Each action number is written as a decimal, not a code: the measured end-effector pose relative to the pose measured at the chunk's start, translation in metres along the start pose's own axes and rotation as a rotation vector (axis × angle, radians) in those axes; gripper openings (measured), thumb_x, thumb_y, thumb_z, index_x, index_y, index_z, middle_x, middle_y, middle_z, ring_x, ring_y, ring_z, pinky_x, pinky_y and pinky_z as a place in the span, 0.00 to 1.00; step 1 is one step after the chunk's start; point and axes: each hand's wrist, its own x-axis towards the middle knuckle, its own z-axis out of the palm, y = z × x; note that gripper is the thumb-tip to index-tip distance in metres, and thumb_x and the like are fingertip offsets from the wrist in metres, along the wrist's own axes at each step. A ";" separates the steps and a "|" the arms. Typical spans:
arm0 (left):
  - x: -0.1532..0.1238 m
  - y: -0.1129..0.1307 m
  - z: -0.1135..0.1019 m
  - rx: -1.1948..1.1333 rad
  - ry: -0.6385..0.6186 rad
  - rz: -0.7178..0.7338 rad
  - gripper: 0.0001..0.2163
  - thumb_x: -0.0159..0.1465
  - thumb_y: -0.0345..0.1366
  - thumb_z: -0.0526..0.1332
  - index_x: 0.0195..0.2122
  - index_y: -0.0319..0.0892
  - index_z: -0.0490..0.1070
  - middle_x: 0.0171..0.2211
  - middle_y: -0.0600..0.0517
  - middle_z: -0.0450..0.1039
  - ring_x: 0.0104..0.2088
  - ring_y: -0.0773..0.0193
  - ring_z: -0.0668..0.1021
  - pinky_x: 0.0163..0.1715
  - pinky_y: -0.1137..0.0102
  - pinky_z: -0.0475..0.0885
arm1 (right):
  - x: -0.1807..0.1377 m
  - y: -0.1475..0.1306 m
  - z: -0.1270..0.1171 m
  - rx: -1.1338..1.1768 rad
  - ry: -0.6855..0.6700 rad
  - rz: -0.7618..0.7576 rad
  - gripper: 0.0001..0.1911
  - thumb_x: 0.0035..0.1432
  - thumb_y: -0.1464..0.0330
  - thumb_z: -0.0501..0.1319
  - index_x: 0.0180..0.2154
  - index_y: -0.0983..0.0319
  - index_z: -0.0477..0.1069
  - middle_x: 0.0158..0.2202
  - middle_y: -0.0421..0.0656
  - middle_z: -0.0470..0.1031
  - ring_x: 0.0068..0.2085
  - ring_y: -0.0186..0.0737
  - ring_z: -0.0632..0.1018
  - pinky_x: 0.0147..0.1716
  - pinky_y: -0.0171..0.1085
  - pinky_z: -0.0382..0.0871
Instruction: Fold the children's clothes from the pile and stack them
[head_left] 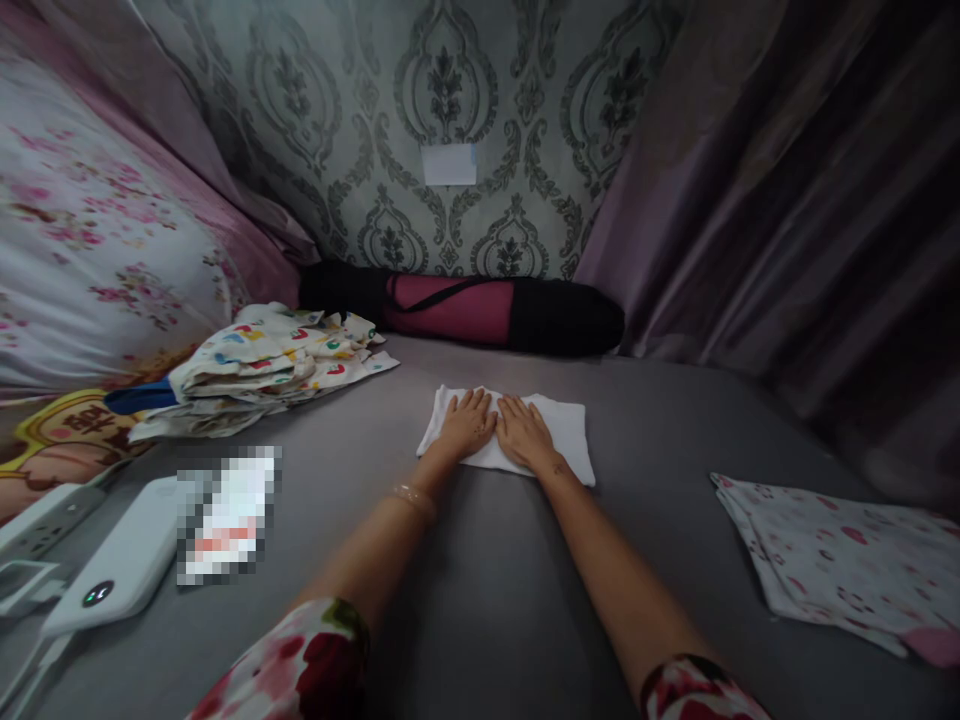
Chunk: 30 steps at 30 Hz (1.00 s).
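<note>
A white folded cloth lies flat on the grey bed sheet in front of me. My left hand rests palm down on its left part, fingers stretched out. Right beside it, my right hand presses flat on the middle of the cloth, its fingers pointing up and to the left. The two hands nearly touch. Neither holds anything between its fingers. What lies under the palms is hidden.
Patterned clothes are piled at the left. A power bank with a cable and a power strip lie nearer. Folded printed fabric sits at the right. A black and maroon long bag lies along the wall.
</note>
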 end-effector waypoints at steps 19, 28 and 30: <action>-0.015 -0.019 -0.006 0.074 0.054 -0.177 0.27 0.70 0.42 0.39 0.65 0.32 0.53 0.66 0.37 0.51 0.66 0.48 0.52 0.62 0.53 0.50 | -0.004 -0.040 0.008 -0.008 0.042 0.018 0.28 0.67 0.64 0.39 0.64 0.68 0.54 0.67 0.48 0.53 0.67 0.46 0.52 0.64 0.48 0.39; -0.013 0.021 -0.025 0.053 0.170 -0.058 0.24 0.70 0.41 0.40 0.62 0.37 0.59 0.64 0.40 0.56 0.65 0.50 0.56 0.63 0.50 0.46 | -0.006 -0.010 -0.020 0.021 0.047 0.097 0.28 0.67 0.65 0.40 0.65 0.67 0.52 0.67 0.49 0.51 0.67 0.46 0.49 0.64 0.50 0.38; -0.013 0.030 -0.019 0.044 0.137 -0.027 0.24 0.70 0.41 0.40 0.63 0.37 0.58 0.64 0.40 0.56 0.65 0.50 0.56 0.63 0.50 0.46 | -0.014 -0.007 -0.018 -0.013 0.048 0.088 0.28 0.66 0.66 0.40 0.65 0.67 0.53 0.67 0.48 0.52 0.67 0.46 0.50 0.64 0.50 0.38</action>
